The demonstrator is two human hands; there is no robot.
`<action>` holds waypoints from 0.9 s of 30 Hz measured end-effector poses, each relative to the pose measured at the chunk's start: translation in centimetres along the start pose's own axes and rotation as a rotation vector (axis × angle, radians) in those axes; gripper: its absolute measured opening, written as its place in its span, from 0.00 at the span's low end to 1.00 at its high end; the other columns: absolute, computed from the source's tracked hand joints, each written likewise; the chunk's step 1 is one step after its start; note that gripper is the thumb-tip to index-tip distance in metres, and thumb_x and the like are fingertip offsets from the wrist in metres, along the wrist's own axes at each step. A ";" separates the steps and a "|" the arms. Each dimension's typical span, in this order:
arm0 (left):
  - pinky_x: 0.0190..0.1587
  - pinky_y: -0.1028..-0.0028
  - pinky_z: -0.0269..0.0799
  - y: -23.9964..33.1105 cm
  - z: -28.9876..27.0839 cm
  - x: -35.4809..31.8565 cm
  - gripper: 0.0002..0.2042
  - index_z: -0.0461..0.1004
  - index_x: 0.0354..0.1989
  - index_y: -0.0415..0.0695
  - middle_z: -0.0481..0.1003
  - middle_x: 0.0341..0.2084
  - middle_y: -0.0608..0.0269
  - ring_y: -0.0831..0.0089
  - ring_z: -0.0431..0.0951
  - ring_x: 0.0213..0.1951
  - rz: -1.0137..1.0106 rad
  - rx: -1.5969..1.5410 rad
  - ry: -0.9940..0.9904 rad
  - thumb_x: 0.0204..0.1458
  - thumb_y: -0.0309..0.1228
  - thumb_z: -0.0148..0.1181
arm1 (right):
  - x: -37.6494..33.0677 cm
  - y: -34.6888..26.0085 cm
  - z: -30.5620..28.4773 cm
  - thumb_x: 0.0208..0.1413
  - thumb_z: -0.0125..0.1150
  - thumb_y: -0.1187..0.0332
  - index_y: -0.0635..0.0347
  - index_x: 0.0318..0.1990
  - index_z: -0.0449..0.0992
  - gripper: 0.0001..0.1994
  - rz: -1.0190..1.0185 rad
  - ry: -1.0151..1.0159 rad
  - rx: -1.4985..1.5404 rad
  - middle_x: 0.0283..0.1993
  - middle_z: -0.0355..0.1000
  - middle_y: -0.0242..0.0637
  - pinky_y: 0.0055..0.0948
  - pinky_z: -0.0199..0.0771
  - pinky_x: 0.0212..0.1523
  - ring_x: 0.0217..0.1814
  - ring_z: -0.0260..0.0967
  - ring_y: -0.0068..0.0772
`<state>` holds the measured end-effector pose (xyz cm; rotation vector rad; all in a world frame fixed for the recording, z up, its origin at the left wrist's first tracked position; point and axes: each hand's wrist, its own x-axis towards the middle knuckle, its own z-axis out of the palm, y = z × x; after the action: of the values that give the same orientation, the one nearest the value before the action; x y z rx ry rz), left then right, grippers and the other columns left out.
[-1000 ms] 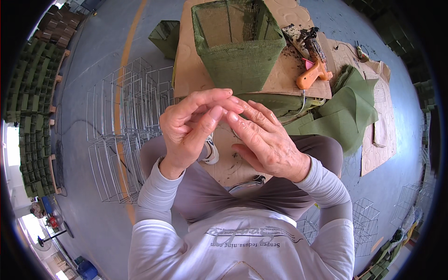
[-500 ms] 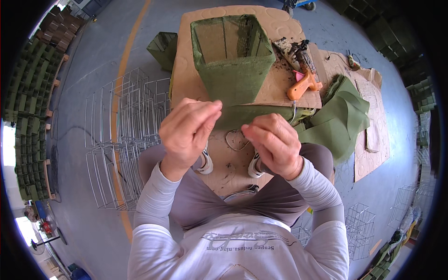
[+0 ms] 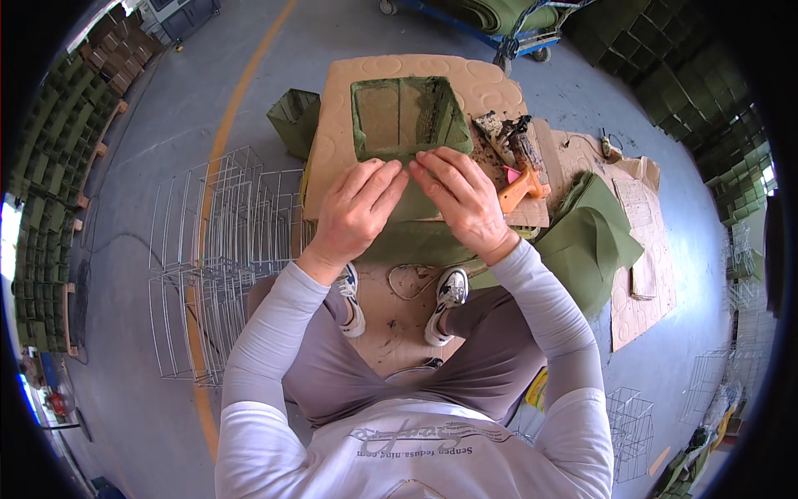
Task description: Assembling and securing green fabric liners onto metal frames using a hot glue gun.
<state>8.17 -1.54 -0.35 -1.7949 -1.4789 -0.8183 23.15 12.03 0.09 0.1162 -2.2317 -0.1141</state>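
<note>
Cardboard surface (image 3: 490, 87) lies under both hands, carrying the green felt-lined basket (image 3: 403, 116). Left hand (image 3: 356, 212) and right hand (image 3: 461, 200) press flat on its near rim, fingers extended. Orange glue gun (image 3: 519, 187) lies just right of the right hand.

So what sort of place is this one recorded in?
Most likely a small factory or workshop floor: bare concrete with a painted yellow line, stacked wire frames, green felt-lined baskets piled along the walls, and a glue gun on the cardboard-topped bench.
</note>
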 end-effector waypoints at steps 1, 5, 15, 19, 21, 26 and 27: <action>0.43 0.67 0.78 -0.2 0.1 0.2 0.16 0.81 0.39 0.37 0.78 0.40 0.59 0.63 0.78 0.41 0.002 0.029 0.010 0.38 0.22 0.61 | 0.2 0.1 0.1 0.39 0.59 0.74 0.69 0.46 0.77 0.21 0.010 0.007 -0.012 0.50 0.71 0.42 0.37 0.77 0.48 0.53 0.70 0.43; 0.44 0.67 0.78 -1.1 0.7 0.6 0.16 0.80 0.41 0.37 0.77 0.39 0.59 0.62 0.77 0.42 -0.005 0.022 0.017 0.39 0.22 0.61 | 0.8 0.3 0.4 0.39 0.60 0.75 0.70 0.46 0.77 0.21 0.046 -0.004 -0.028 0.48 0.71 0.43 0.36 0.77 0.47 0.52 0.70 0.43; 0.36 0.68 0.75 -2.9 0.0 3.8 0.14 0.79 0.41 0.36 0.78 0.31 0.57 0.64 0.78 0.33 -0.234 -0.294 -0.130 0.43 0.21 0.65 | 3.6 2.3 -0.3 0.39 0.61 0.79 0.66 0.37 0.79 0.13 0.199 -0.234 0.186 0.37 0.70 0.38 0.36 0.75 0.40 0.41 0.69 0.42; 0.36 0.64 0.75 -4.7 -0.4 6.0 0.16 0.78 0.43 0.36 0.79 0.27 0.48 0.57 0.82 0.31 -0.528 -0.655 -0.393 0.42 0.20 0.68 | 5.2 4.3 -0.6 0.44 0.65 0.81 0.66 0.33 0.79 0.07 0.284 -0.459 0.502 0.34 0.75 0.41 0.38 0.75 0.39 0.38 0.74 0.46; 0.37 0.68 0.74 -5.3 -0.4 6.8 0.13 0.79 0.41 0.37 0.80 0.27 0.52 0.67 0.81 0.30 -0.457 -0.640 -0.617 0.44 0.19 0.66 | 5.8 5.3 -0.4 0.47 0.65 0.78 0.65 0.33 0.80 0.04 0.237 -0.464 0.559 0.31 0.76 0.43 0.38 0.75 0.39 0.34 0.75 0.47; 0.37 0.69 0.74 -5.6 0.2 5.8 0.12 0.80 0.42 0.38 0.80 0.30 0.52 0.66 0.81 0.31 -0.397 -0.566 -0.395 0.47 0.20 0.65 | 6.5 5.4 -0.5 0.51 0.64 0.75 0.64 0.34 0.81 0.04 0.260 -0.616 0.431 0.31 0.77 0.44 0.39 0.75 0.39 0.36 0.76 0.45; 0.37 0.70 0.74 -5.4 -0.4 5.6 0.11 0.80 0.42 0.39 0.81 0.31 0.52 0.65 0.80 0.31 -0.348 -0.468 -0.048 0.48 0.20 0.65 | 7.0 4.7 -0.4 0.53 0.63 0.74 0.64 0.36 0.81 0.05 0.230 -0.529 0.282 0.33 0.78 0.44 0.39 0.75 0.39 0.38 0.76 0.44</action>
<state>3.73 2.13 4.96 -1.9144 -1.7681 -1.3988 18.94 15.84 6.42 -0.0242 -2.7593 0.3331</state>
